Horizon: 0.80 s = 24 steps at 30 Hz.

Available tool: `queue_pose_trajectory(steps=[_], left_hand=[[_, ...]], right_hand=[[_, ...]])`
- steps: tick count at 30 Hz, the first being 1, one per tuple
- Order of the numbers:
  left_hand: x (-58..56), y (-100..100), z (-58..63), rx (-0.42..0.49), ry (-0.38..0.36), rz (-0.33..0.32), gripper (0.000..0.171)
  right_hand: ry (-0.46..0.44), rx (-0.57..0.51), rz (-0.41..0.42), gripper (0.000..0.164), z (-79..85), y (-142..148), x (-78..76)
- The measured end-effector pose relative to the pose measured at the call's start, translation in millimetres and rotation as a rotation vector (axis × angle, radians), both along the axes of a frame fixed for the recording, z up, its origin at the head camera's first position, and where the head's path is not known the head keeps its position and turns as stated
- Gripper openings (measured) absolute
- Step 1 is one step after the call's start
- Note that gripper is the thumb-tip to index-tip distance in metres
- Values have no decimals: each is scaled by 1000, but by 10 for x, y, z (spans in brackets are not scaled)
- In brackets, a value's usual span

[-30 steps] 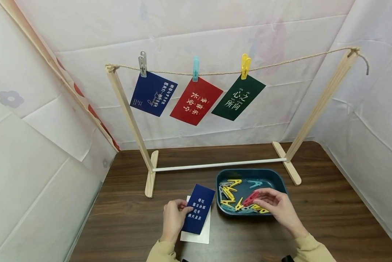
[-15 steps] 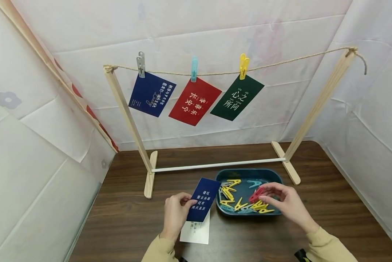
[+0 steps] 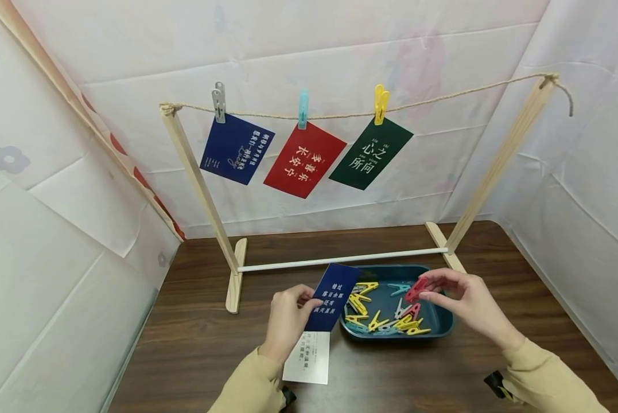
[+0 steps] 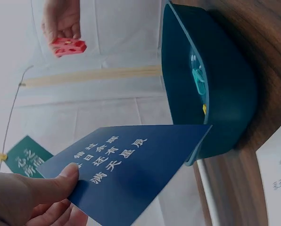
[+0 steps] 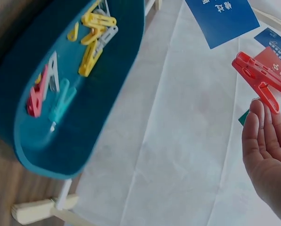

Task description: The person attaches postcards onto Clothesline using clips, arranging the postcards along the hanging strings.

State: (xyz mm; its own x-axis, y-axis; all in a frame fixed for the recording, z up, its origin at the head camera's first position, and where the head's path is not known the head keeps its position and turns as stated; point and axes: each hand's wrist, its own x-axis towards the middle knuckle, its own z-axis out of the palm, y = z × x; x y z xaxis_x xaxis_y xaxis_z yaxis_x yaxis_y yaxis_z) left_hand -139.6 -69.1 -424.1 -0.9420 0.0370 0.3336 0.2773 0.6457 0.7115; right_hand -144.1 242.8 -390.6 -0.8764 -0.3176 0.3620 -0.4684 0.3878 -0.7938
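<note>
My left hand (image 3: 288,315) pinches a dark blue card (image 3: 333,298) with white characters by its left edge, thumb on top. In the left wrist view the blue card (image 4: 126,165) is tilted in the air near the tub. My right hand (image 3: 466,298) holds a red clothespin (image 3: 417,289) between thumb and fingers, above the right side of a dark teal tub (image 3: 445,328). The right wrist view shows the red clothespin (image 5: 257,77) at the fingertips. Several yellow, grey, blue and red clothespins (image 3: 378,321) lie in the tub.
Behind the tub stands a wooden frame (image 3: 200,189) with a twine line (image 3: 443,101). Clothespins hold a blue card (image 3: 237,150), a red card (image 3: 305,160) and a green card (image 3: 372,154) on it. A white card (image 3: 309,361) lies on the table (image 3: 185,344).
My left hand has lifted the blue card off the white card, up and to the right. The right hand has raised the red clothespin from low over the tub, moving right.
</note>
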Motion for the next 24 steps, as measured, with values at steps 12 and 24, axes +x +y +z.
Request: queue_pose_trajectory(steps=[12,24], left_hand=[[-111,99,204,-75,29,-123,7],[-221,229,426,-191,124,-220,8]], right_hand=[[89,78,-21,28,273,76,-108],[138,228,-52,30,659,125,-212]])
